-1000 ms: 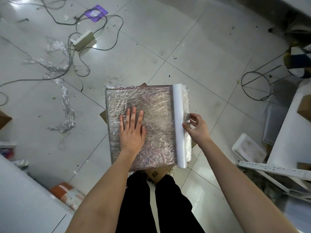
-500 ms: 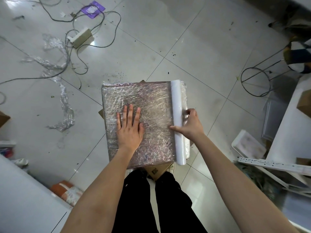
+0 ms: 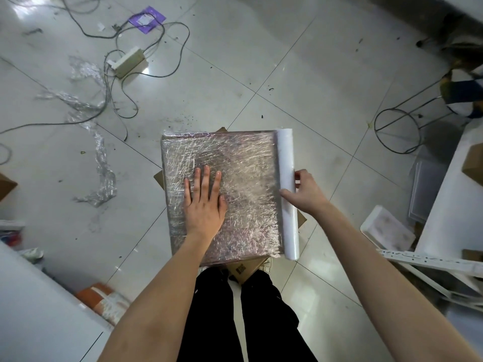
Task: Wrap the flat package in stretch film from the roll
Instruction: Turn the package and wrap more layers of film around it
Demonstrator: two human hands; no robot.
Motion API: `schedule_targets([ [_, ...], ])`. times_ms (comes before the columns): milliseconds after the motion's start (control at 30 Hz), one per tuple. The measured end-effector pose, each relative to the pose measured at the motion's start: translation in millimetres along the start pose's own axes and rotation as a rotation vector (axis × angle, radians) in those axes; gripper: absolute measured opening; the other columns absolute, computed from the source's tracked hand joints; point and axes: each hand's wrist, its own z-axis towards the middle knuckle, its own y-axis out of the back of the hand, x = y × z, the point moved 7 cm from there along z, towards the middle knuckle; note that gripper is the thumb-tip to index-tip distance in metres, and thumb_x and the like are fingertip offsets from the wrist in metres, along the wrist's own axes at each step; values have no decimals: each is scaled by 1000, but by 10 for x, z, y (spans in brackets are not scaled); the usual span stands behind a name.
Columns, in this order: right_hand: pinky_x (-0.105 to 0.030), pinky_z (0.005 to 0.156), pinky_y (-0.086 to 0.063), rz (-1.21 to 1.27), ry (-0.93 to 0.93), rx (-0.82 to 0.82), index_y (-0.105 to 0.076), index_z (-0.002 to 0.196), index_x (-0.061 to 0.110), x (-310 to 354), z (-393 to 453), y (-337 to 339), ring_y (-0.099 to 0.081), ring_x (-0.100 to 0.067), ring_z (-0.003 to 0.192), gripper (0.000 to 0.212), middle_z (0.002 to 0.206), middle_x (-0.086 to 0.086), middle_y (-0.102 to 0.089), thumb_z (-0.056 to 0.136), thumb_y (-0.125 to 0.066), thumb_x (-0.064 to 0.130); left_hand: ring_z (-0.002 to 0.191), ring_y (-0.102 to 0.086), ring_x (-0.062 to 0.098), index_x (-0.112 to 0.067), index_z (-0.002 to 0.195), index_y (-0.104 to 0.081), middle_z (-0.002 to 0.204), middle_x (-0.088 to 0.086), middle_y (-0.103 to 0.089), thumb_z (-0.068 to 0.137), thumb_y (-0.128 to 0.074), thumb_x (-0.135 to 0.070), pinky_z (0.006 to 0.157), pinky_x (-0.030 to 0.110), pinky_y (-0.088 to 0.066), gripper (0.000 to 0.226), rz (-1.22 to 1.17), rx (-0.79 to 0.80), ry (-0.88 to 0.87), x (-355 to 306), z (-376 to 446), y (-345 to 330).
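A flat rectangular package wrapped in crinkled, shiny clear film (image 3: pixel 235 184) lies at the centre of the frame, resting on brown cardboard pieces (image 3: pixel 245 269) over the glossy white tiled floor (image 3: pixel 261 61). Its long axis runs from 12 to 6 o'clock. The left hand (image 3: pixel 203 205) presses flat on its top, fingers straight, pointing to 12 o'clock. Along the package's 3 o'clock edge lies a white cylindrical roll of stretch film (image 3: pixel 287 192), parallel to that edge. The right hand (image 3: pixel 304 194) grips the roll at mid-length, thumb and fingers curled round it.
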Motion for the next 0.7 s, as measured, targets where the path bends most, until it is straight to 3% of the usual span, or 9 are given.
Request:
schedule_targets([
  [67,-41,97,-40,-226,21,-217,-42,127,3,202,-9,71,-44,-29,117,75,126,-14,-41,77,-69,51,147,11,24,-19,150,6,159,11,1,97,-8,-40,119,47,5,58,-19,-30,-9,15,-29,12],
  [133,-40,95,-38,-261,27,-294,-44,123,2,335,28,108,-42,-32,117,72,124,-16,-44,77,-69,51,147,8,24,-18,150,1,159,11,-2,98,-11,-39,119,48,1,58,-45,-65,-19,25,-67,35],
  [333,-31,69,-40,-110,-8,-170,-56,105,2,327,151,264,-57,-28,91,51,101,-12,-61,71,-79,33,148,3,26,-18,152,7,160,9,11,100,2,-40,119,48,4,57,-102,-91,-46,21,-81,34],
  [467,-40,75,-49,-25,12,-163,-62,97,-3,284,120,413,-60,-31,85,43,98,-18,-65,70,-80,25,148,5,26,-16,151,-1,160,11,3,99,-6,-40,119,49,0,57,-102,-79,-37,15,-35,29],
  [600,-44,78,-50,-3,44,-137,-63,98,-5,387,172,509,-61,-33,85,40,99,-22,-66,70,-79,19,147,9,26,-17,151,13,158,8,19,98,-7,-42,119,48,2,62,-85,-77,-35,6,-77,-4],
  [700,-41,77,-50,-37,49,-107,-63,101,-3,501,235,531,-62,-33,89,39,98,-18,-66,72,-77,19,147,8,26,-18,150,19,158,7,20,98,-7,-42,119,48,3,63,-103,-82,-42,18,-82,-1],
])
